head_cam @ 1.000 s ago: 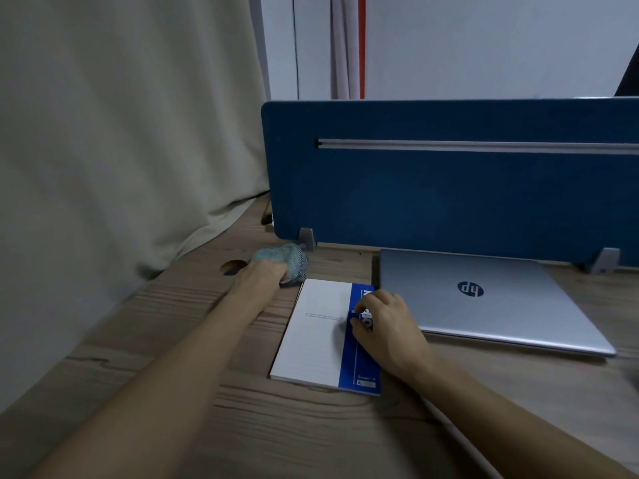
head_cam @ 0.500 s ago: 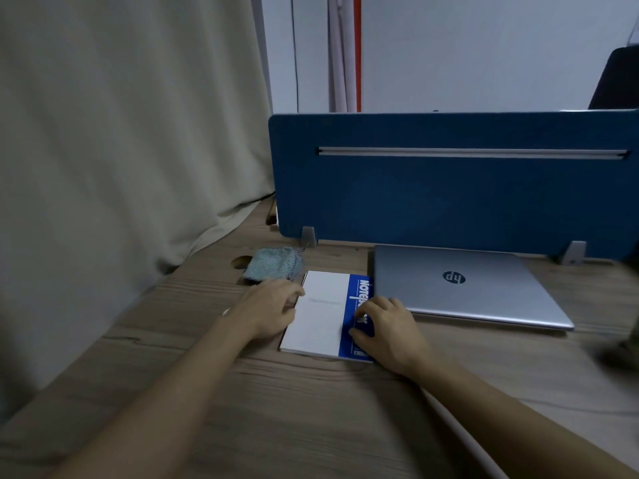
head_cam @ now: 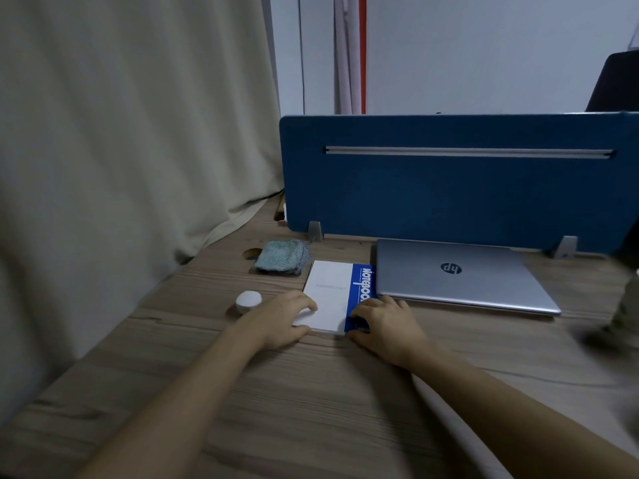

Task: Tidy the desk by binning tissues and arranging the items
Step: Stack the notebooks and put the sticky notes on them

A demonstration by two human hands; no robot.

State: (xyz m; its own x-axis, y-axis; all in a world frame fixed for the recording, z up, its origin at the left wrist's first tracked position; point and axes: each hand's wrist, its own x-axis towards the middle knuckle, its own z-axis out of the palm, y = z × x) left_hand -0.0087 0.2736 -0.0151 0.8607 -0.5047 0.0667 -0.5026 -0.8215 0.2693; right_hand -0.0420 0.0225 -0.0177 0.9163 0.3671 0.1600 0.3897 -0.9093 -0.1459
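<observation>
Moving from left to right along the desk (head_cam: pixel 311 392), the first change is at your left hand (head_cam: pixel 283 321): a second ago it was up at the blue-grey knitted cloth (head_cam: pixel 281 260) near the far left corner, and now it has let that go and come back to the near left corner of the notebook (head_cam: pixel 340 299), thumb along the near edge and fingers laid over the white cover. The cloth lies on its own beside the cable hole, just off the notebook's far left corner, which suggests it is already placed. A small white round thing (head_cam: pixel 248 300), perhaps a tissue ball or a cap, now shows just left of that hand; I cannot tell which it is. Your right hand (head_cam: pixel 389 324) is curled loosely over the near right corner of the notebook, on the blue strip, fingers resting on the cover and thumb at the near edge; the spotted thing seen under it a second ago is hidden, so I cannot tell whether you hold it. Neither hand is spread wide: both clasp the notebook lightly at its corners. The notebook sits just beside the closed laptop (head_cam: pixel 460 274), apparently being squared to it. At the right edge a blurred object shows, too smeared to name.
</observation>
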